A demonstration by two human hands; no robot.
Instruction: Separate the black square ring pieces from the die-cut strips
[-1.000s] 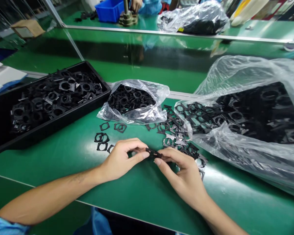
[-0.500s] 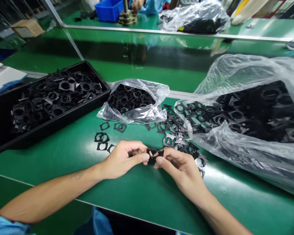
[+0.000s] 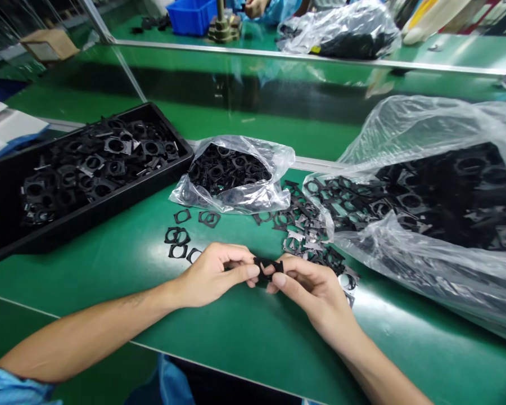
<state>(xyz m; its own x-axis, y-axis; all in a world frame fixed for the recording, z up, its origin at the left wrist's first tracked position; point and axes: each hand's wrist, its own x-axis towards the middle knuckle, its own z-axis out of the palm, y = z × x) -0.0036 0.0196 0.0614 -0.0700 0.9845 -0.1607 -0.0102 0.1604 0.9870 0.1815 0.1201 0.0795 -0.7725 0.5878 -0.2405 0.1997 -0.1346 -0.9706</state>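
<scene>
Between my two hands, above the green table (image 3: 236, 343), is a small black frame with a round hole (image 3: 269, 264). My left hand (image 3: 219, 274) pinches its left end between thumb and fingers. On the other end, my right hand (image 3: 312, 287) has thumb and fingertips closed. Whether this is one piece or two stacked together I cannot tell. Several similar black frames (image 3: 177, 251) lie flat on the table beyond my left hand. A loose heap of such frames (image 3: 306, 230) spreads just past my right hand.
A black tray (image 3: 88, 212) full of frames stands at the left. A small clear bag (image 3: 274, 194) of frames sits behind my hands, and a large open plastic bag (image 3: 405, 264) fills the right. Across a divider rail (image 3: 253, 50), a co-worker's hand (image 3: 256, 8) shows near a blue bin (image 3: 191, 17).
The held black frame is tilted a little differently, so its face shows more. Both hands keep their grip. The whole view has shifted slightly.
</scene>
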